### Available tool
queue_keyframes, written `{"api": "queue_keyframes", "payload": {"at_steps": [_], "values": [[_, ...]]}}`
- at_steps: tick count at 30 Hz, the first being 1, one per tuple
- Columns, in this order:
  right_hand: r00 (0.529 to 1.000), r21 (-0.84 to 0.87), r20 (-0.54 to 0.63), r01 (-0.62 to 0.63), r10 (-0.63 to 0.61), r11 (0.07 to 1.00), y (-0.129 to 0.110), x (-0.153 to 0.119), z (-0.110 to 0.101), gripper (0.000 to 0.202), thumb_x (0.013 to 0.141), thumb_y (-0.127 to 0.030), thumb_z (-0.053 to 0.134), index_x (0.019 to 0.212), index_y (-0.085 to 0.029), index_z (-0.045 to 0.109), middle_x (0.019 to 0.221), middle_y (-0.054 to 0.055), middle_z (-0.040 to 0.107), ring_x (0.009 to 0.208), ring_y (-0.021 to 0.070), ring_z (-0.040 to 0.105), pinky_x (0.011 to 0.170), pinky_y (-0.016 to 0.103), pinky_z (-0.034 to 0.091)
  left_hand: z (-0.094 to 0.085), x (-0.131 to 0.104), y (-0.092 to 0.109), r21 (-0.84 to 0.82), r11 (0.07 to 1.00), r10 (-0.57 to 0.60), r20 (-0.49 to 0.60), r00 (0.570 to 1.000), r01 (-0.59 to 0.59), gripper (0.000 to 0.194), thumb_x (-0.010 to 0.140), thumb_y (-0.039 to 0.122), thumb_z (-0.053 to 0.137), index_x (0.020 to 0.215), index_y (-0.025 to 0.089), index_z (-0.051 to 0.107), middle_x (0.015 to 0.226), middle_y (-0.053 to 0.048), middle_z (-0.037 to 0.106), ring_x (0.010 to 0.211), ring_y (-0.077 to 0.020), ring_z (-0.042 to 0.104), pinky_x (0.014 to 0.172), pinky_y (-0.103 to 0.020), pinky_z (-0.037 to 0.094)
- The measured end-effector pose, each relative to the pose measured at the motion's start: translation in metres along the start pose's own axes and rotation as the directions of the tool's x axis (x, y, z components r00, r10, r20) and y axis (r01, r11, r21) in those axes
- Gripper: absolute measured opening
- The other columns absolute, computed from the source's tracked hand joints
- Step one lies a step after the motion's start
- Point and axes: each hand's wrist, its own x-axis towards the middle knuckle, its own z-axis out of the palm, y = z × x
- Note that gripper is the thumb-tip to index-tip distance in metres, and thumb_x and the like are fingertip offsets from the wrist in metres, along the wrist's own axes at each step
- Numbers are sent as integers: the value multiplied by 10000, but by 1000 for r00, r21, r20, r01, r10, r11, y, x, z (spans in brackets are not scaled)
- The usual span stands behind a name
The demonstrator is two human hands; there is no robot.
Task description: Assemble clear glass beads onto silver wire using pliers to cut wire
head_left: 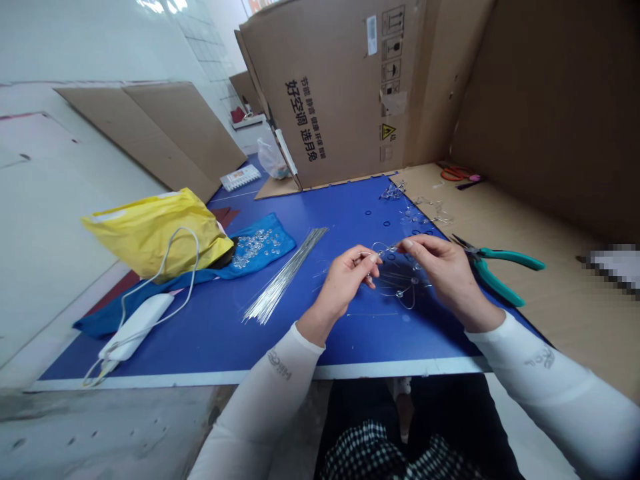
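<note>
Left hand and right hand grips both pinch the beaded wire; slackening could drop it, and green-handled pliers at three o'clock could snag it.

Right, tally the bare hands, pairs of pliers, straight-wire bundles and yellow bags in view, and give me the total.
Bare left hand and bare right hand: 2
Green-handled metal pliers: 1
Straight silvery wire bundle: 1
Yellow plastic bag: 1
Total: 5

Soft light, wide-angle edge distortion
</note>
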Motion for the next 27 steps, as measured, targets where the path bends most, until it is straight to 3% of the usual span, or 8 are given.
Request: {"api": "queue_keyframes", "payload": {"at_steps": [4, 9, 14, 18, 23, 27], "values": [[999, 67, 18, -49, 48, 997, 0, 0, 0, 189, 804, -444, 749, 739, -267, 753, 795, 21, 735, 821, 216, 651, 828, 383, 500, 0, 0, -1, 0, 1000, 27, -1, 1000, -27, 175, 883, 330, 644, 837, 161, 653, 686, 7, 607, 550, -76, 544, 549, -200, 477], [995, 33, 99, -22, 18, 999, 1, 0, 3, 204, 752, -428, 786, 871, -263, 768, 871, 23, 743, 805, 199, 640, 808, 371, 494, 0, 0, -3, 39, 999, 16, 40, 999, -17, 176, 886, 312, 635, 831, 147, 660, 649, 11, 584, 550, -80, 535, 551, -202, 487], [990, -7, 122, -71, 71, 997, 2, 1, 4, 226, 731, -424, 773, 771, -207, 724, 752, 17, 697, 702, 166, 595, 706, 331, 468, -1, 2, -7, -1, 999, 34, 8, 999, -34, 239, 901, 372, 634, 827, 145, 647, 650, 21, 577, 533, -70, 527, 544, -200, 491], [982, 17, 153, -119, 115, 993, 2, 2, 2, 248, 757, -439, 762, 796, -198, 719, 729, 12, 674, 698, 152, 584, 695, 315, 454, -4, 4, -9, -61, 997, 34, -45, 998, -37, 259, 909, 391, 634, 832, 144, 643, 677, 18, 584, 530, -67, 517, 542, -206, 504], [961, 161, 205, -219, 185, 962, 5, 3, 0, 396, 748, -470, 802, 1045, -218, 730, 921, 52, 736, 828, 182, 652, 773, 343, 484, -7, 5, -6, -180, 983, -56, -63, 996, 44, 251, 894, 385, 665, 823, 145, 642, 667, 21, 568, 520, -65, 506, 516, -205, 491], [933, 213, 259, -307, 250, 928, 7, 4, 0, 363, 740, -484, 814, 956, -203, 738, 914, 65, 735, 831, 182, 654, 762, 334, 486, -7, 7, -4, -317, 946, -105, -123, 987, 61, 188, 934, 321, 612, 856, 150, 614, 660, 28, 547, 510, -69, 476, 458, -194, 457]]}}
